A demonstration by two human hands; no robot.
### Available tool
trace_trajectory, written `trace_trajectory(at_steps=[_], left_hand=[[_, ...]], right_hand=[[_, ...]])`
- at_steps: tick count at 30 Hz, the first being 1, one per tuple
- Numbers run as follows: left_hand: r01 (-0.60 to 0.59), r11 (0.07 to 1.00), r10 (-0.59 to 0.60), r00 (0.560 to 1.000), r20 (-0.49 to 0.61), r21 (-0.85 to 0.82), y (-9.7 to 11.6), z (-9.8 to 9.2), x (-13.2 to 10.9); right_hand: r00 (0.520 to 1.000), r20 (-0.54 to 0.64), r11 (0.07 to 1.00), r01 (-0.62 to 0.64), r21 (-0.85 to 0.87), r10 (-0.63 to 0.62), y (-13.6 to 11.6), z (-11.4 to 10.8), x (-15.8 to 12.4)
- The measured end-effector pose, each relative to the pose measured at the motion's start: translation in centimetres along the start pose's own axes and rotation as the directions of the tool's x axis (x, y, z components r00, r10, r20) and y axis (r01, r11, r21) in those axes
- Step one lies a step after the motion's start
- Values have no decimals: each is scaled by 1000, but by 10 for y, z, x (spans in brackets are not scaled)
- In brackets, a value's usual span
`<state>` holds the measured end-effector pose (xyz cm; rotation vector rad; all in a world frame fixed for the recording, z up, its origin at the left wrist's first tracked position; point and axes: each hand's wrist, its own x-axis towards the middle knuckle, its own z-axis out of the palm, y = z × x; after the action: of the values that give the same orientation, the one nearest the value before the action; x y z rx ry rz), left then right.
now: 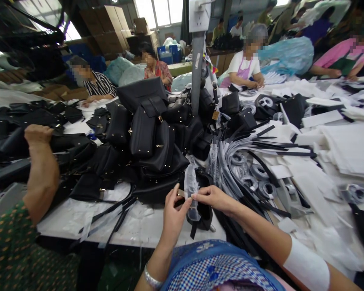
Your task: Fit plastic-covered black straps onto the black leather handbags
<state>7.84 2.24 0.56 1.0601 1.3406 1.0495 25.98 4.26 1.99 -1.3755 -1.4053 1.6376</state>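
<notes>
A strip of clear plastic wrap [190, 178] with something dark inside stands up between my hands at the table's front edge. My left hand [176, 208] pinches its left side, thumb and fingers pressed together. From the right, my right hand [214, 198] pinches the same wrapped strip with thumb and forefinger. What exactly the wrap covers is hard to make out. Just beneath and behind my fingers lies a black bag [204, 220], partly hidden by the hands and the strip.
Black handbags [144, 131] are heaped ahead of me. Plastic-wrapped straps [227, 161] and white foam sheets [352, 145] spread to the right. A grey post [197, 72] rises behind the heap. A co-worker's arm [42, 161] is close on my left; several people sit across the table.
</notes>
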Motion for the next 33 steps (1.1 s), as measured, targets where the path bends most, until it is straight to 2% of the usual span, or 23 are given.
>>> trace_trajectory(at_steps=[3, 5, 8, 11, 13, 15, 17, 18, 20, 26, 30, 33], left_hand=[[171, 949, -165, 985, 44, -266, -5, 4, -3], [216, 914, -192, 976, 102, -344, -6, 6, -6], [181, 924, -150, 982, 117, -336, -5, 7, -6], [140, 947, -120, 989, 85, -291, -3, 6, -5], [113, 954, -99, 993, 62, -277, -3, 6, -5], [89, 959, -81, 996, 39, -268, -4, 5, -5], [81, 959, -81, 997, 11, -273, -4, 5, -4], [80, 957, -82, 997, 5, -280, -5, 6, -4], [78, 954, -80, 997, 5, -289, -4, 7, -4], [17, 981, -22, 1000, -22, -195, 2, 10, -5], [-36, 994, 31, 998, -51, -103, 2, 14, -7], [-49, 997, 44, 996, -83, -52, 1, 16, -8]], right_hand=[[999, 44, 1000, -5, 7, 5, -4, -3, -2], [998, 64, 1000, -11, 2, 11, -5, -4, -1], [995, 94, 999, -38, 36, 35, -6, -4, 0], [988, 139, 973, -95, 209, 66, -6, -3, -1], [981, 157, 904, -165, 394, 111, -3, -3, -3], [973, 180, 788, -225, 573, 147, 2, -3, -6], [968, 199, 684, -250, 685, 155, 9, -2, -8], [971, 188, 660, -240, 712, 150, 12, -1, -10], [981, 142, 671, -193, 716, 130, 15, 4, -13], [1000, -28, 793, 17, 609, 0, 10, 29, -18], [968, -250, 855, 108, 507, 27, 11, 46, -15], [936, -353, 893, 154, 423, 6, 15, 54, -10]])
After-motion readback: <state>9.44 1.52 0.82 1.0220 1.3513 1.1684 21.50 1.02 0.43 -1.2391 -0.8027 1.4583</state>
